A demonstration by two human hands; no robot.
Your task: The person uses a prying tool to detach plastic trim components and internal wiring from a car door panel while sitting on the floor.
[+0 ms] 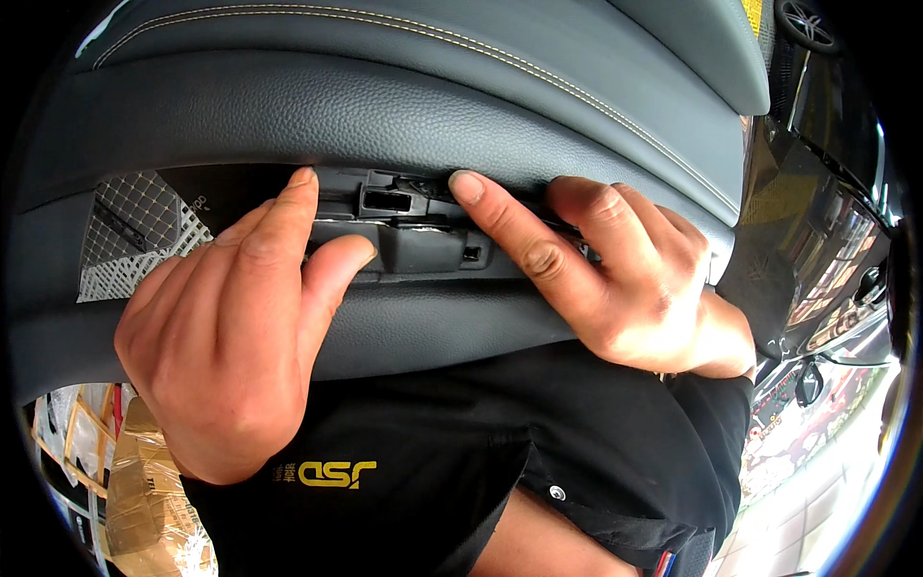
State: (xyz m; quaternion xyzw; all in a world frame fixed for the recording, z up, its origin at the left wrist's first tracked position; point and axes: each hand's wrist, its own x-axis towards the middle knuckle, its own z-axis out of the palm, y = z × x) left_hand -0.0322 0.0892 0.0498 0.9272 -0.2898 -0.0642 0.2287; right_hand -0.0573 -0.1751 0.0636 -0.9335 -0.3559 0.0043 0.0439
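Near the middle sits a black plastic strip (423,252) with a raised socket (389,200) and small square hole (473,254), set between two leathery pads (404,332), the left hand (226,337) touching its left part with thumb and forefinger spread apart, the right hand (625,274) loosely spread, forefinger tip at its upper edge.
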